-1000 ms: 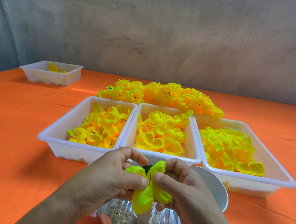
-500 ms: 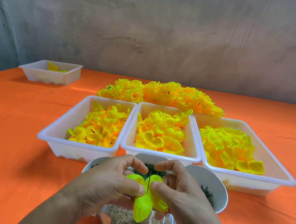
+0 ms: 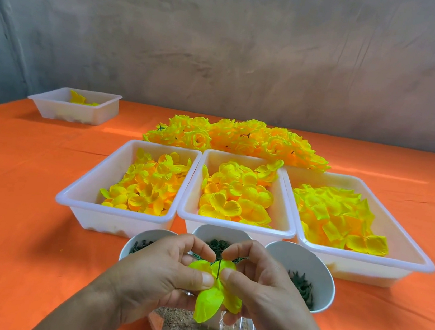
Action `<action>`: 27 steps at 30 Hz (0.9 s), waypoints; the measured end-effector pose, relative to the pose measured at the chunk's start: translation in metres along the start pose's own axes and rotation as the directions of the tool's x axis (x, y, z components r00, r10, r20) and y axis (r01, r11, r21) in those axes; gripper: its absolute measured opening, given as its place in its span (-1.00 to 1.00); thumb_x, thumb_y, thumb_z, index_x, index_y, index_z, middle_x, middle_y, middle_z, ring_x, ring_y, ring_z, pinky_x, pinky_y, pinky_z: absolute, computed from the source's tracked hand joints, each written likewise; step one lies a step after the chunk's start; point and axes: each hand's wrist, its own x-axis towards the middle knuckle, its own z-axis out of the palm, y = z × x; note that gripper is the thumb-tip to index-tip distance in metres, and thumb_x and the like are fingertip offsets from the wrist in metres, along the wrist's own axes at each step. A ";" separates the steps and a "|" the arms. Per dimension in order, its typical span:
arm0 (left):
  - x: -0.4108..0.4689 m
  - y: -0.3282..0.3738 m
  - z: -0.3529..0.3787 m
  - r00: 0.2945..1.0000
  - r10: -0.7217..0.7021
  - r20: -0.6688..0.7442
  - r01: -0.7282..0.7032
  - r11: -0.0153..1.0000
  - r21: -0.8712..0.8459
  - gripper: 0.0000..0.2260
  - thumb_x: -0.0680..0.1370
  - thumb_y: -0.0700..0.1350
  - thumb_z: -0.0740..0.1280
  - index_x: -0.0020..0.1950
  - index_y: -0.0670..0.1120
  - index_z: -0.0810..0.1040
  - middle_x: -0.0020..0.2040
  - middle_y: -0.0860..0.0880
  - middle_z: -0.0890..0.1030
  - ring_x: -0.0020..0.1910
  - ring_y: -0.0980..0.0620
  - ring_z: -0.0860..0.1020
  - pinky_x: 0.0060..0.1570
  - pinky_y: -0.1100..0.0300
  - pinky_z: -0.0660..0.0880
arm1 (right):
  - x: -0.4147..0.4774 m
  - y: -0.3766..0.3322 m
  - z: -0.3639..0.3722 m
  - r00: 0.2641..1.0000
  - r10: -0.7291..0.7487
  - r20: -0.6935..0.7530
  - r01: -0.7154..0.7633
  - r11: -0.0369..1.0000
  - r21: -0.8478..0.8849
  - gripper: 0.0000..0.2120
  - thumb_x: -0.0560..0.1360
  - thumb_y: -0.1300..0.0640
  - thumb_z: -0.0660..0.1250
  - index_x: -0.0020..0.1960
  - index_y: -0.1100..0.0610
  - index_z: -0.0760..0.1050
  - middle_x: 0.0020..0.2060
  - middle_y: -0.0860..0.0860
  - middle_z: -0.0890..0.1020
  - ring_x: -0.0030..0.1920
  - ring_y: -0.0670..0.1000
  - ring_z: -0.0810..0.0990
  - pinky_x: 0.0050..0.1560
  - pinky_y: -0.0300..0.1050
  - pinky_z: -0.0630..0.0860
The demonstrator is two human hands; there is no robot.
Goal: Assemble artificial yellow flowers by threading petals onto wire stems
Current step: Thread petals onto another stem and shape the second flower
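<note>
Lower centre, a yellow-green fabric petal (image 3: 208, 302) is pinched by left hand (image 3: 165, 277) and right hand (image 3: 264, 287). An upright dark wire stem (image 3: 218, 267) is threaded through it between them.

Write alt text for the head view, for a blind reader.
Left hand and right hand pinch a yellow-green petal on a wire stem. Beyond them, on an orange tablecloth: three bowls of green parts, three trays of yellow petals, a pile of finished flowers.

Yellow-green petal (image 3: 211, 297) on wire stem (image 3: 218, 269)
</note>
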 end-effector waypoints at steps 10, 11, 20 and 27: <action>0.002 -0.004 -0.002 0.999 -0.033 -0.028 0.035 0.998 0.046 -0.75 0.46 -0.41 0.41 0.09 -0.21 0.53 -0.23 -0.10 0.63 -0.29 -0.08 0.61 -0.28 0.07 0.61 | 0.001 0.017 0.000 0.996 -0.037 -0.087 0.025 0.991 -0.134 -0.84 0.49 0.35 0.32 -0.04 0.11 0.51 -0.42 0.07 0.41 -0.45 0.06 0.44 -0.48 -0.10 0.44; 0.002 -0.002 -0.001 0.999 -0.036 -0.031 0.038 0.997 0.064 -0.72 0.42 -0.37 0.45 0.09 -0.20 0.53 -0.24 -0.09 0.62 -0.30 -0.08 0.61 -0.29 0.08 0.60 | 0.001 0.018 -0.001 0.996 -0.033 -0.088 0.021 0.991 -0.135 -0.85 0.48 0.33 0.34 -0.04 0.11 0.51 -0.42 0.07 0.41 -0.45 0.05 0.44 -0.49 -0.11 0.44; 0.002 0.001 0.001 0.996 0.006 -0.089 0.017 0.968 0.249 -0.77 0.47 -0.39 0.42 0.06 -0.20 0.51 -0.36 0.01 0.57 -0.37 -0.01 0.62 -0.36 0.14 0.58 | 0.000 0.019 -0.006 0.996 0.006 -0.086 -0.016 0.992 -0.122 -0.80 0.38 0.20 0.40 -0.01 0.13 0.49 -0.45 0.07 0.42 -0.51 0.03 0.44 -0.55 -0.17 0.40; -0.004 0.001 -0.010 0.997 0.002 -0.076 0.023 0.944 0.329 -0.58 0.26 -0.12 0.52 0.10 -0.06 0.55 -0.06 -0.11 0.55 -0.19 0.04 0.61 -0.11 0.09 0.62 | -0.006 0.011 -0.013 0.988 0.047 -0.145 -0.085 0.959 -0.269 -0.89 0.40 0.03 0.45 -0.13 0.00 0.54 -0.46 0.03 0.53 -0.50 0.06 0.55 -0.50 -0.12 0.46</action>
